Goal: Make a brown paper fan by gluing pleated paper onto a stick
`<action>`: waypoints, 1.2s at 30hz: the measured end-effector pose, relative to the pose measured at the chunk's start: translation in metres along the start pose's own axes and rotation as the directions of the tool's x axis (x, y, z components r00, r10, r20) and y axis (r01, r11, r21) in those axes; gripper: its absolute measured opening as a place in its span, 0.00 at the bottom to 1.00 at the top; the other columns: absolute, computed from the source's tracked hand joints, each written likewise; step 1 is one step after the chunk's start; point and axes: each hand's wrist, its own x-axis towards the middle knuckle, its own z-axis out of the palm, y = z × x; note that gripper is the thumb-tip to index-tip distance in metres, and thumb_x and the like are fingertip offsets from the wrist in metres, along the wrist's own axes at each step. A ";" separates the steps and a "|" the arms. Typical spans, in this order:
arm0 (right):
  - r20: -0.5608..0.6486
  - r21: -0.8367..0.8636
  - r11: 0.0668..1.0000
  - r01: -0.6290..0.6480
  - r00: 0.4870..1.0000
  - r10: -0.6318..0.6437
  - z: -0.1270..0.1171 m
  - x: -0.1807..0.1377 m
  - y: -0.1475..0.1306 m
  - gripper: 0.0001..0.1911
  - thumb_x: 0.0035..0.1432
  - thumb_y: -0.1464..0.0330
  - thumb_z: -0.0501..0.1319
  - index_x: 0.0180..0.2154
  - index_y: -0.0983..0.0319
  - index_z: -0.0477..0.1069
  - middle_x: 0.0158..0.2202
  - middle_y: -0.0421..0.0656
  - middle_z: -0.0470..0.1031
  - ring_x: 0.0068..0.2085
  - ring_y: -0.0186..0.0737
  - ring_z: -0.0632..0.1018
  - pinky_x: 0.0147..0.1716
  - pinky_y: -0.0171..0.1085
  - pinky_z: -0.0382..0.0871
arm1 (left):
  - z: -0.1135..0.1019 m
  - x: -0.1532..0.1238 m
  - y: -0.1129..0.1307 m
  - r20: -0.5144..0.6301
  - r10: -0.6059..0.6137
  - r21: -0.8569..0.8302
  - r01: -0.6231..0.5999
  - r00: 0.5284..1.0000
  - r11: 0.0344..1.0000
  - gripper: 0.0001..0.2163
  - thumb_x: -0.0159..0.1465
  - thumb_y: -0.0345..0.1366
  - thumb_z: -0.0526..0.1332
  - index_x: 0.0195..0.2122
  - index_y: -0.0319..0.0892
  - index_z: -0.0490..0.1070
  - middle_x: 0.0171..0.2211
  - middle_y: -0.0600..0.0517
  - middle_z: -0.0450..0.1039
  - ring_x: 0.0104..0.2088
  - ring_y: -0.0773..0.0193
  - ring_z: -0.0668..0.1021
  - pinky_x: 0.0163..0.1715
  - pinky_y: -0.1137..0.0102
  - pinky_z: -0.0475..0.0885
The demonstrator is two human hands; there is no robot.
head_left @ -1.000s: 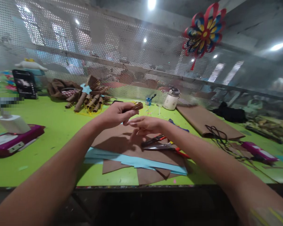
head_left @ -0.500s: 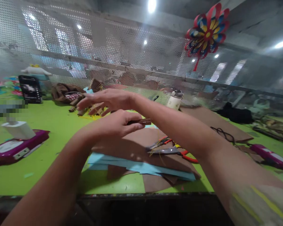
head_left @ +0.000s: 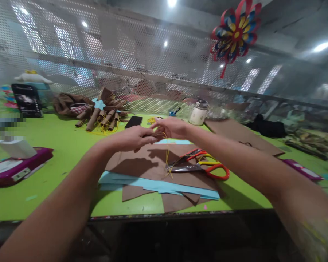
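Observation:
My left hand (head_left: 135,138) is closed on a small folded piece of brown paper (head_left: 159,135), pinched between thumb and fingers. Against the far end of that paper are the fingertips of my right hand (head_left: 175,127), bent and closed around it. Yellow thread (head_left: 167,154) hangs from between the hands onto the sheets. Below lies a brown paper sheet (head_left: 142,167), with light blue strips (head_left: 153,185) along its near edge. Scissors with orange handles (head_left: 217,171) rest on the sheet, partly over a second red-handled tool (head_left: 192,154).
Brown paper rolls (head_left: 94,118) with yellow thread and blue stars are piled at the back left. Nearby lie a black phone (head_left: 133,122) and a white jar (head_left: 198,112). A purple power strip (head_left: 41,156) sits left, and brown board (head_left: 243,136) right. The table's edge is in front.
My right hand has come back from the paper rolls at the left to the folded brown paper. My left hand still holds that paper. The view has shifted slightly.

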 end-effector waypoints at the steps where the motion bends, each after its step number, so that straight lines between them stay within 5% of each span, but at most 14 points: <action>1: 0.048 0.138 0.990 -0.005 0.999 -0.002 0.006 -0.016 0.012 0.25 0.69 0.60 0.40 0.41 0.68 0.70 0.30 0.49 0.79 0.33 0.40 0.80 0.40 0.42 0.73 | 0.000 0.001 0.000 -0.039 -0.010 -0.008 0.010 0.999 1.000 0.16 0.63 0.47 0.51 0.37 0.42 0.72 0.17 0.56 0.66 0.19 0.67 0.70 0.23 0.72 0.62; 3: 0.081 0.301 0.953 -0.022 0.997 -0.002 0.021 -0.048 0.033 0.29 0.67 0.52 0.39 0.44 0.66 0.69 0.34 0.50 0.79 0.37 0.43 0.80 0.40 0.43 0.72 | -0.001 0.002 -0.001 -0.103 -0.037 -0.022 0.035 0.994 0.999 0.16 0.63 0.47 0.51 0.38 0.42 0.71 0.15 0.57 0.66 0.19 0.66 0.70 0.23 0.73 0.61; 5: 0.110 0.290 0.956 -0.050 0.994 0.018 0.031 -0.078 0.043 0.32 0.64 0.47 0.40 0.47 0.65 0.68 0.32 0.48 0.79 0.32 0.41 0.79 0.36 0.42 0.72 | -0.001 0.003 -0.001 -0.139 -0.066 -0.023 0.063 0.988 0.998 0.16 0.63 0.47 0.51 0.37 0.41 0.70 0.14 0.57 0.65 0.19 0.66 0.69 0.23 0.73 0.61; 10: -0.145 -0.273 0.962 0.025 0.987 -0.067 0.007 -0.128 0.037 0.18 0.56 0.56 0.62 0.36 0.66 0.75 0.19 0.38 0.71 0.18 0.28 0.65 0.20 0.30 0.59 | 0.005 0.009 -0.006 -0.073 -0.102 0.023 0.104 0.992 0.994 0.17 0.63 0.49 0.50 0.38 0.41 0.70 0.15 0.56 0.66 0.21 0.66 0.70 0.24 0.73 0.61; 12: -0.247 -0.507 0.862 -0.015 0.960 -0.129 -0.015 -0.137 0.028 0.15 0.56 0.58 0.62 0.31 0.65 0.75 0.19 0.38 0.69 0.19 0.29 0.65 0.20 0.31 0.57 | 0.009 0.012 -0.008 -0.008 -0.106 0.035 0.106 0.994 0.994 0.19 0.63 0.49 0.50 0.40 0.41 0.71 0.17 0.55 0.66 0.21 0.66 0.70 0.24 0.73 0.61; 15: -0.373 -0.796 0.579 -0.173 0.895 -0.246 -0.050 -0.142 0.018 0.12 0.56 0.63 0.60 0.32 0.64 0.77 0.23 0.41 0.74 0.23 0.32 0.68 0.22 0.33 0.59 | 0.018 0.018 -0.011 0.092 -0.104 0.050 0.100 0.990 0.994 0.20 0.63 0.50 0.49 0.42 0.41 0.71 0.22 0.53 0.69 0.21 0.66 0.70 0.23 0.73 0.61; 18: -0.492 -0.862 0.305 -0.404 0.812 -0.315 -0.081 -0.143 0.015 0.10 0.57 0.67 0.59 0.35 0.63 0.78 0.28 0.44 0.77 0.27 0.37 0.72 0.26 0.34 0.62 | 0.029 0.025 -0.014 0.132 -0.129 0.119 0.114 0.983 0.986 0.20 0.62 0.49 0.49 0.42 0.40 0.72 0.28 0.49 0.73 0.24 0.65 0.72 0.23 0.72 0.61; 23: -0.567 -0.823 0.216 -0.526 0.732 -0.378 -0.104 -0.148 0.037 0.11 0.55 0.72 0.59 0.38 0.66 0.78 0.38 0.54 0.77 0.41 0.51 0.74 0.38 0.43 0.66 | 0.043 0.033 -0.015 0.156 -0.198 0.160 0.173 0.968 0.972 0.22 0.62 0.50 0.49 0.49 0.45 0.72 0.39 0.47 0.77 0.31 0.60 0.75 0.30 0.70 0.65; 28: -0.437 -0.899 0.190 -0.393 0.809 -0.393 -0.064 -0.155 0.069 0.11 0.57 0.72 0.58 0.42 0.62 0.76 0.44 0.50 0.74 0.48 0.48 0.70 0.47 0.43 0.64 | 0.046 0.037 -0.018 0.049 -0.191 0.197 0.178 0.980 0.964 0.23 0.62 0.50 0.48 0.45 0.41 0.73 0.42 0.44 0.77 0.36 0.56 0.75 0.33 0.68 0.66; 32: -0.094 -0.977 0.210 -0.021 0.934 -0.344 -0.027 -0.151 0.074 0.12 0.60 0.75 0.54 0.40 0.62 0.75 0.42 0.48 0.74 0.45 0.43 0.71 0.44 0.39 0.64 | 0.046 0.042 -0.023 -0.009 -0.221 0.186 0.219 0.975 0.958 0.22 0.61 0.48 0.48 0.44 0.40 0.73 0.42 0.43 0.76 0.36 0.56 0.75 0.33 0.68 0.66; 36: -0.012 -0.997 0.072 0.005 0.971 -0.240 -0.019 -0.129 0.070 0.14 0.57 0.78 0.54 0.43 0.64 0.72 0.41 0.50 0.73 0.44 0.46 0.68 0.40 0.40 0.61 | 0.048 0.040 -0.020 0.047 -0.255 0.137 0.247 0.966 0.959 0.23 0.61 0.49 0.49 0.47 0.41 0.72 0.34 0.46 0.77 0.29 0.59 0.75 0.28 0.70 0.66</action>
